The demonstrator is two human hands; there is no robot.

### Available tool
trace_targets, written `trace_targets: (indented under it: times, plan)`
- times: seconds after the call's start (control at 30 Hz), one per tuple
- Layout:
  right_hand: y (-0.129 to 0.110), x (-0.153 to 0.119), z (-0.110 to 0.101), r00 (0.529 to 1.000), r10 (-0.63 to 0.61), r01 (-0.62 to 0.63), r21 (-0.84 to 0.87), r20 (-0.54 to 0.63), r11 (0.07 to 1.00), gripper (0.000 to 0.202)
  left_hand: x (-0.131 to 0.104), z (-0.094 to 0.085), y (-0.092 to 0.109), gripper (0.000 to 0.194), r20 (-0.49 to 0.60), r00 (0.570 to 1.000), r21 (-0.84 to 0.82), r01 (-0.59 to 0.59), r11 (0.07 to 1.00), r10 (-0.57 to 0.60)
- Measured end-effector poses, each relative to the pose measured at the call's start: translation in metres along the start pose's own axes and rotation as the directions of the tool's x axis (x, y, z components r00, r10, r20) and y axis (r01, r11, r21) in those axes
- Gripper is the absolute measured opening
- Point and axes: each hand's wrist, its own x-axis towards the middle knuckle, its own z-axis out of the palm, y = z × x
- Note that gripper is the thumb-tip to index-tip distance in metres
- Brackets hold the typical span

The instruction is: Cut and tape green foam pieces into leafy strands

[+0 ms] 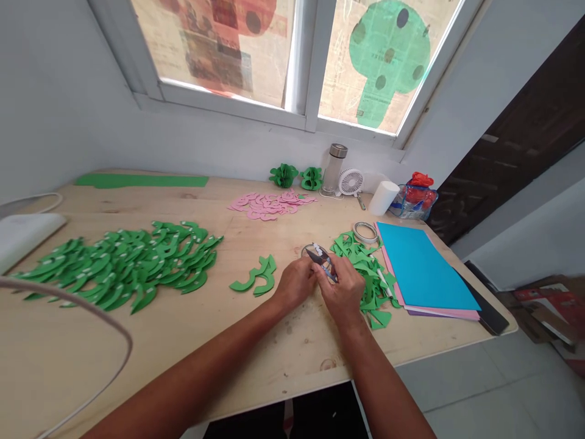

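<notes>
Scissors (320, 258) were gripped in the right hand (342, 285), just right of the frame's centre.
The dark blades pointed toward the upper left, near small white bits (317, 248); the right fingers curled firmly round the handles, while the left hand (296, 281) was bunched close beside, its contents, if any, impossible to tell. Two curved green pieces (267, 283) lay just left of the hands, green scraps (363, 259) just right, a tape roll (367, 240) at the scraps' top edge. Farther out, a broad green heap (137, 262) spread across the left of the frame, pink cutouts (286, 204) lay above centre, and a blue sheet (425, 265) lay at right.
</notes>
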Motion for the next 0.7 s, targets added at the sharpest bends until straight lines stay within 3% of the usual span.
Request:
trace_targets:
  times: [0.13,0.23,0.3,0.4,0.5,0.7]
  plan:
    - [0.001,0.0,0.001,1.0,0.004,-0.004,-0.008,0.02,1.0,0.031,-0.009,-0.008,-0.003,0.024,0.019,0.996,-0.036,-0.09,0.995,0.091]
    - [-0.001,-0.001,0.002,0.999,-0.008,0.008,-0.01,0.034,1.0,0.032,-0.018,-0.024,-0.007,0.021,-0.012,1.0,-0.119,-0.011,0.993,0.01]
    - [-0.002,-0.001,0.002,0.999,-0.016,0.016,-0.011,0.047,1.0,0.031,-0.022,-0.035,-0.008,0.021,-0.085,0.994,-0.167,0.047,0.985,-0.062]
    - [-0.004,-0.002,0.004,0.996,-0.035,0.037,-0.018,0.08,0.999,0.031,-0.025,-0.047,-0.007,0.025,-0.209,0.974,-0.215,0.042,0.976,-0.088]
    - [-0.005,-0.003,0.006,0.991,-0.062,0.065,-0.017,0.115,0.998,0.03,-0.023,-0.055,-0.004,0.027,-0.232,0.972,-0.209,-0.018,0.978,-0.032]
    - [-0.005,-0.005,0.009,0.973,-0.116,0.116,0.013,0.199,0.993,0.029,-0.02,-0.066,-0.003,0.018,-0.152,0.979,-0.027,-0.139,0.99,0.133]
